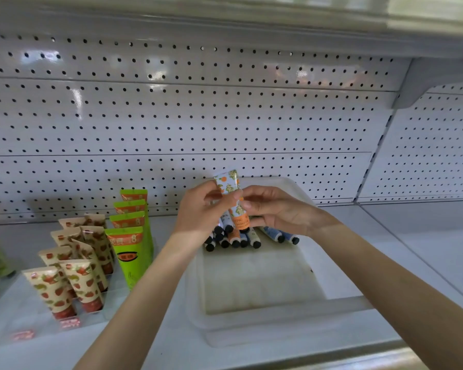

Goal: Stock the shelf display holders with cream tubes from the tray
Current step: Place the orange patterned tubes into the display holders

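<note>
Cream tube (228, 186) stands nearly upright just above the tray (254, 303), pinched between left hand (198, 210) and right hand (275, 209); probably light, soft-walled and glossy; grip mid-body gently; spare tubes (234, 240) lie below.

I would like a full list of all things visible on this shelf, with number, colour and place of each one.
orange tube: one, white with orange fruit print, held above the tray.
loose tubes: a pile, count unclear, blue and orange, black caps, far end of tray.
tray: one, translucent white, shelf centre.
green tubes: four, green, left of tray.
strawberry tubes: about eight, cream and red, far left.
pegboard: one, white, behind.
left hand, right hand: both pinch the orange tube.
</note>
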Motion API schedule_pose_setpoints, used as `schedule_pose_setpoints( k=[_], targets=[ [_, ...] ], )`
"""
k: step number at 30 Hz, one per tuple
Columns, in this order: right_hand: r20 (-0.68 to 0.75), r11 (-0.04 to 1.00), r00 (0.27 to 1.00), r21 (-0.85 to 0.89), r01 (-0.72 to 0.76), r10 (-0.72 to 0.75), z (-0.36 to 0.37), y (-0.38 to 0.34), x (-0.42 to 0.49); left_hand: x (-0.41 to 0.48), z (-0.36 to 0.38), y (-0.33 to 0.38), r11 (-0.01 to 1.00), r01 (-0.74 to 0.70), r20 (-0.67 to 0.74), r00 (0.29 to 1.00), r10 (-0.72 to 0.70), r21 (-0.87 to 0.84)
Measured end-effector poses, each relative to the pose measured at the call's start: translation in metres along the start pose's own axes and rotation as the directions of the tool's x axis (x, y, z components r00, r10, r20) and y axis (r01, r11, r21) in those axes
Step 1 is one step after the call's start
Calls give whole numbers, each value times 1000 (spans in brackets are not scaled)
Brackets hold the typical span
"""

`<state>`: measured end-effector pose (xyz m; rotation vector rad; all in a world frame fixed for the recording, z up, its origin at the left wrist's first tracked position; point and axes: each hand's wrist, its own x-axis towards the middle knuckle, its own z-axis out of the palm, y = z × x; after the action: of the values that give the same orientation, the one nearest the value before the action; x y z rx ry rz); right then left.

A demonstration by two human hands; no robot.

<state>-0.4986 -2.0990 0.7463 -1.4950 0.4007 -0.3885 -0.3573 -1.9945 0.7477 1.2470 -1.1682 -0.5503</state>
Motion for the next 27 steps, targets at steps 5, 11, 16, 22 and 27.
schedule_pose_setpoints(
  k=[5,11,16,22,27],
  targets=[
    [-329,993,943,84,81,-50,-22,-11,-5,2,-6,2,996,-30,-37,999,27,-79],
    [-588,990,809,-127,-65,-22,-45,3,3,1,-14,-1,989,46,-27,998,-50,-143],
    [-586,748,810,-545,-378,-18,-61,21,26,1,-18,-2,977,102,-3,995,-104,-188],
    [-486,242,874,-851,-466,-24,-75,47,43,1,-22,-7,976,98,0,995,-100,-193],
    [-453,151,892,-881,-448,3,-75,59,48,0,-25,-10,979,95,9,995,-95,-179]
  ],
)
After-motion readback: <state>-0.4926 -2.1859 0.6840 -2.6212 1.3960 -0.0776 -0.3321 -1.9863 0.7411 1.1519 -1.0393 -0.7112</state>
